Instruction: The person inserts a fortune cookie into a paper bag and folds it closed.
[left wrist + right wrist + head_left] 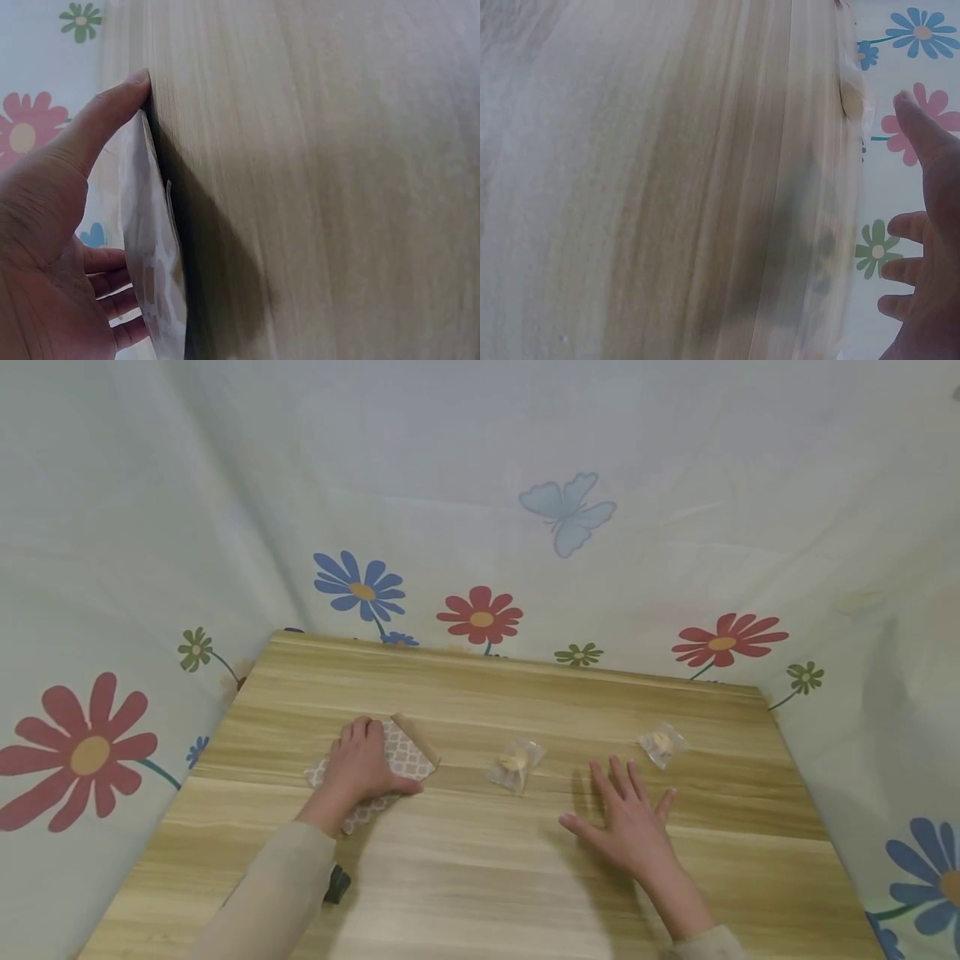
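Left wrist view: I see the left hand (45,240) holding a patterned paper pouch (154,247), thumb stretched along one edge, the other fingertips hidden behind the paper; how firmly it grips I cannot tell.
Pouch: from the head camera I find it left of centre on the wooden table (480,868), partly covered by the palm, its plain brown edge (415,739) pointing away from me toward the far side.
Right hand (633,827): fingers and thumb spread wide, nothing in its grasp, palm down over the right half of the table.
Clear packets: I count two, each with something pale inside; one (516,766) lies between the hands, the other (663,745) just beyond the right fingertips.
Black object (337,885): small, partly hidden by the light left sleeve (273,885); I cannot tell what it is.
Backdrop: pale cloth (420,427) surrounds the table's far side, printed with red, blue and green flowers and a light blue butterfly (570,514).
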Tool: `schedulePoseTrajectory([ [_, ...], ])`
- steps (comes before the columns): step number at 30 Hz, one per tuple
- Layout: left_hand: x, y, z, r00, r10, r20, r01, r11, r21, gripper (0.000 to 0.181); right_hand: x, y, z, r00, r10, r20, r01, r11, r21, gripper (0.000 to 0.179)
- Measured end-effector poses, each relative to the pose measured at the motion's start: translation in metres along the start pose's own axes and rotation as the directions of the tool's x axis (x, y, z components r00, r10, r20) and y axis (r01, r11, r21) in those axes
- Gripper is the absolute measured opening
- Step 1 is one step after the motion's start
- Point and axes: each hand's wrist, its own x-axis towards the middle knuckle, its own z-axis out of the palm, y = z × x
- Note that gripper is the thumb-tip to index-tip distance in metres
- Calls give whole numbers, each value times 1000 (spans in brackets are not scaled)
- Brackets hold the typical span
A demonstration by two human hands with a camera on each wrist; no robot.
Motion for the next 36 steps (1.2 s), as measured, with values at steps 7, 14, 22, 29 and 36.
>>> schedulePoseTrajectory([
  [7, -1, 1, -3, 1000, -16, 21, 16, 1000, 0, 149, -1, -1, -2, 1000, -9, 2, 9, 1000, -7, 103],
  [14, -4, 6, -5, 1000, -3, 25, 3, 1000, -5, 147, -1, -3, -1, 1000, -11, 5, 11, 1000, 0, 101],
  [22, -10, 2, -3, 997, 53, -54, -54, 998, -29, 145, 0, -5, -3, 1000, -15, -1, 15, 1000, 11, 100],
  [29, -9, 7, -6, 983, 130, -131, -134, 991, -24, 138, 4, -6, -4, 999, -31, -26, 31, 999, 32, 98],
  [36, -7, 20, -12, 962, 219, -160, -233, 970, -70, 130, 10, -10, -2, 996, -72, -47, 74, 996, 56, 96],
])
